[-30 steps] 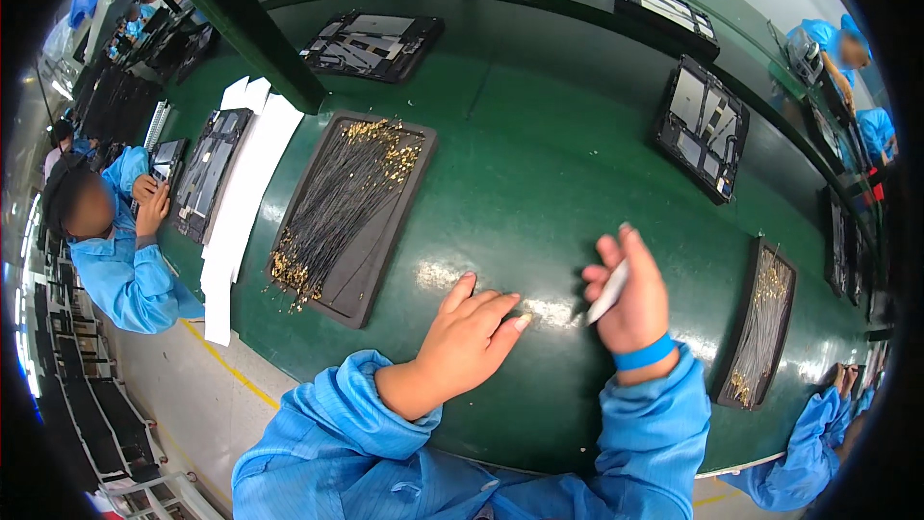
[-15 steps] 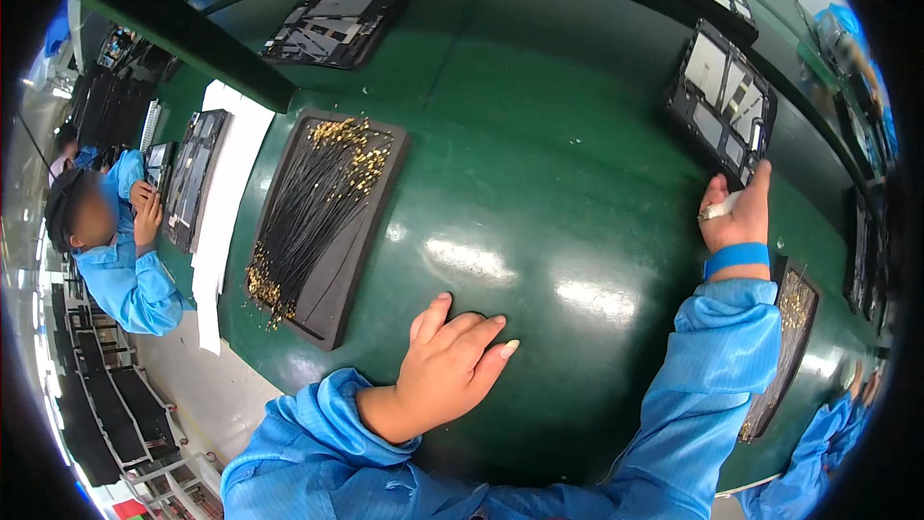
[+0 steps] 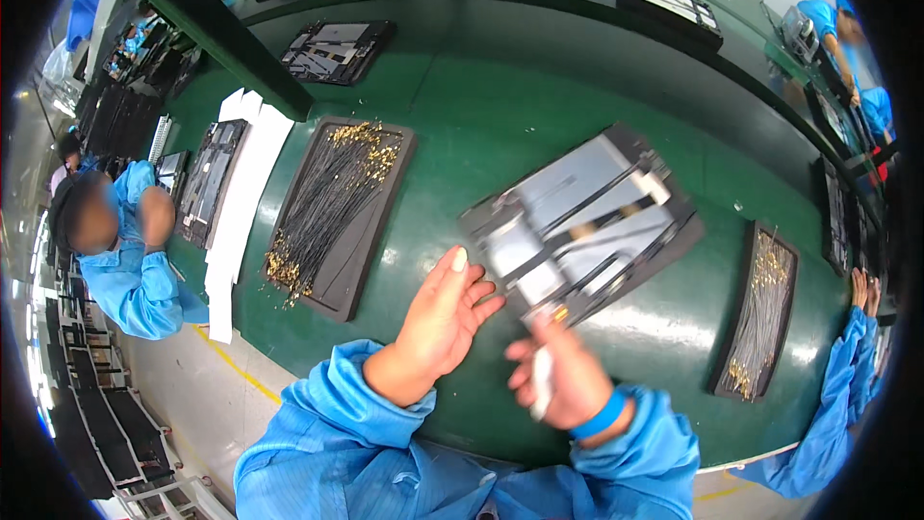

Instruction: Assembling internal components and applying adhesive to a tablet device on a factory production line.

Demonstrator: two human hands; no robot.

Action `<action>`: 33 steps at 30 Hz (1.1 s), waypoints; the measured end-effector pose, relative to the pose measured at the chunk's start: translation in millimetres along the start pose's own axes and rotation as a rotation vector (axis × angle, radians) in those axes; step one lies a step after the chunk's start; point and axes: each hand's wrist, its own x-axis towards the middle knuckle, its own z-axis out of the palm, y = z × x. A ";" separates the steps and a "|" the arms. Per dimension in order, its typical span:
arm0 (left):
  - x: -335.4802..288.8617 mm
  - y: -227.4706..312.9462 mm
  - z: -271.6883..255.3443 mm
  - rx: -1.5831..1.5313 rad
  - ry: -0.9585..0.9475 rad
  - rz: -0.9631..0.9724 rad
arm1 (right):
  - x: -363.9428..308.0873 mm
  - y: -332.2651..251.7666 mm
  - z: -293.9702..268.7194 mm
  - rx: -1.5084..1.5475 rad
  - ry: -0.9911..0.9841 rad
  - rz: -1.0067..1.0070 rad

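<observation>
My right hand (image 3: 575, 383), with a blue band at its wrist, grips the near corner of an opened tablet (image 3: 587, 217) between thumb and fingers. The tablet's grey panels, black strips and inner parts face up in a black frame, tilted over the table and blurred by motion. A slim white object (image 3: 542, 383) is also tucked in that hand; its kind I cannot make out. My left hand (image 3: 445, 320) is open beside the tablet's left corner, thumb up and fingers spread, holding nothing.
A dark tray (image 3: 352, 303) of black cables with gold ends lies at left, beside white paper (image 3: 252, 183). Another tray (image 3: 724, 380) of grey cables is at right. More opened tablets (image 3: 337, 50) lie beyond. Co-workers sit left and right; a green post (image 3: 217, 29) stands far left.
My right hand has brought the opened tablet from the far right to the middle of the table. My left hand has turned thumb-up and risen slightly toward it.
</observation>
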 end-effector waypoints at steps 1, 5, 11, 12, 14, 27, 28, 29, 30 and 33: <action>-3.2 -1.7 9.2 -0.073 -0.082 -0.099 | -9.3 18.7 4.1 -0.068 -0.006 0.015; -17.8 -0.6 -7.8 0.147 -0.115 -0.071 | -15.9 67.3 9.2 -0.198 -0.113 0.028; -35.7 29.8 -10.9 0.741 -0.366 -0.272 | -20.8 93.3 -1.3 -0.867 -0.570 0.029; -32.8 30.5 -10.1 0.740 -0.366 -0.268 | -18.6 94.8 -2.2 -0.987 -0.642 -0.006; -20.3 29.5 -13.0 1.105 -0.283 -0.174 | -14.2 94.0 -1.2 -1.045 -0.654 -0.075; -16.3 25.7 12.3 1.602 -0.138 -0.048 | -7.9 83.3 3.2 -0.935 -0.569 0.231; -16.5 26.8 15.2 1.608 -0.129 -0.087 | -7.9 83.5 2.9 -0.910 -0.567 0.221; -15.5 27.1 15.0 1.609 -0.130 -0.087 | -7.6 83.3 2.9 -0.886 -0.565 0.210; -14.1 27.6 13.9 1.609 -0.133 -0.094 | -7.8 82.2 3.3 -0.886 -0.565 0.209; -10.1 26.7 7.3 1.596 -0.159 -0.079 | -8.7 77.7 5.8 -0.854 -0.560 0.244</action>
